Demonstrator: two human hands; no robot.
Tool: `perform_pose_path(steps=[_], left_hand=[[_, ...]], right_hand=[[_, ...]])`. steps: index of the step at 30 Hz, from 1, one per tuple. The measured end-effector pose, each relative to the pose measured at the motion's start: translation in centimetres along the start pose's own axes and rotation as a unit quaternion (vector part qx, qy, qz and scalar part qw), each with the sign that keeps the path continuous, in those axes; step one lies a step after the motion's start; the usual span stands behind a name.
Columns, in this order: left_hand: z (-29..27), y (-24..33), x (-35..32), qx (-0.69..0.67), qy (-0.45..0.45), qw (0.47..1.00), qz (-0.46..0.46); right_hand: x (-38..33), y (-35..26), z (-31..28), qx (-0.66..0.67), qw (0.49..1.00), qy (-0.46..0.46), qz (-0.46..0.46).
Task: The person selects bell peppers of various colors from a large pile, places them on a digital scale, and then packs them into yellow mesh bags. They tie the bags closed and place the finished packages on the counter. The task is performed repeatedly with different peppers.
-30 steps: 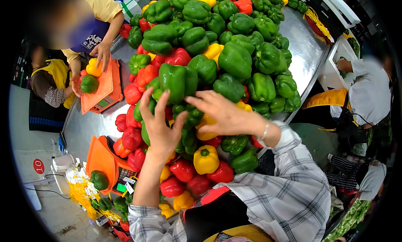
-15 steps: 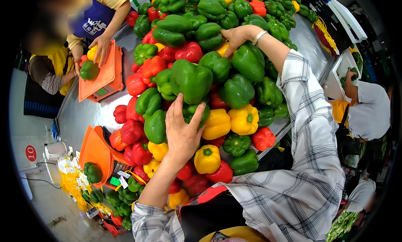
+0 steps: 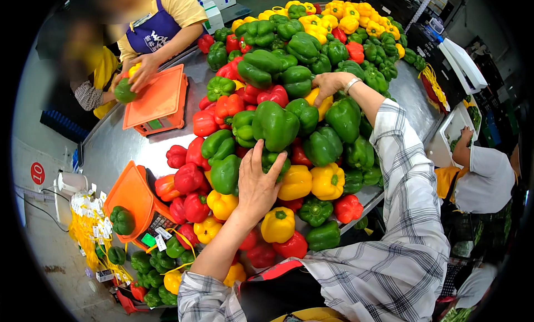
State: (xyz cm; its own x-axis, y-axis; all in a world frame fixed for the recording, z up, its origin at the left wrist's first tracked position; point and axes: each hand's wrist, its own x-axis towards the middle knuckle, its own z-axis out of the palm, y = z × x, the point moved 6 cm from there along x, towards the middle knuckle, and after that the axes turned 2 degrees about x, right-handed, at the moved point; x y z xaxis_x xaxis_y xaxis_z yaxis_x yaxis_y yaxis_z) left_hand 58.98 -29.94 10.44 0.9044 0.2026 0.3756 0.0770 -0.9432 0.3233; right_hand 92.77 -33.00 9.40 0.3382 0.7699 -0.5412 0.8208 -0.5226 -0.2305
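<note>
My left hand (image 3: 258,183) lies with spread fingers against a green bell pepper (image 3: 272,159), its fingertips just below a larger green bell pepper (image 3: 275,126) on top of the pile. Farther back and to the right, my right hand (image 3: 334,84), with a bracelet at its wrist, is closed on a yellow bell pepper (image 3: 321,103). The thumb presses on its side; the other fingers are partly hidden behind it. More green peppers (image 3: 341,119) crowd round this hand. In front of my left hand are yellow peppers (image 3: 277,224) and red ones (image 3: 292,244).
The mixed pile covers much of the metal table (image 3: 114,155). One orange scale (image 3: 157,96) stands at the far left; another orange scale (image 3: 130,197) nearer me bears a green pepper. Across the table a person in a purple apron (image 3: 157,35) holds peppers. Yellow tagged ties (image 3: 92,227) hang at the left.
The view has shifted, so the pile sits farther right and lower. More of the yellow pepper shows under my right hand. The co-worker's peppers are now off the scale's left side.
</note>
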Motion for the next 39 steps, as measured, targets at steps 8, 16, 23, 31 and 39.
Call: perform_pose_path(steps=[8, 16, 23, 31, 39], left_hand=[[-1.6, 0.3, 0.0, -0.031, -0.083, 0.996, -0.001], [-1.0, -0.2, 0.2, -0.033, -0.063, 0.997, 0.001], [-0.2, -0.5, 0.4, -0.016, -0.077, 0.997, -0.005], [0.3, -0.8, 0.7, 0.004, -0.096, 0.995, 0.005], [0.6, -1.1, 0.2, 0.013, -0.108, 0.994, 0.002]], right_hand=[[-2.1, -2.3, -1.0, -0.174, 0.98, 0.1, 0.014], [-1.0, 6.5, -6.5, 0.15, 0.972, 0.18, -0.016], [3.8, 14.5, -10.7, 0.039, 0.906, 0.412, 0.09], [14.3, 15.7, -10.8, -0.11, 0.892, 0.429, 0.091], [14.0, 19.3, -13.0, 0.106, 0.852, 0.507, 0.076]])
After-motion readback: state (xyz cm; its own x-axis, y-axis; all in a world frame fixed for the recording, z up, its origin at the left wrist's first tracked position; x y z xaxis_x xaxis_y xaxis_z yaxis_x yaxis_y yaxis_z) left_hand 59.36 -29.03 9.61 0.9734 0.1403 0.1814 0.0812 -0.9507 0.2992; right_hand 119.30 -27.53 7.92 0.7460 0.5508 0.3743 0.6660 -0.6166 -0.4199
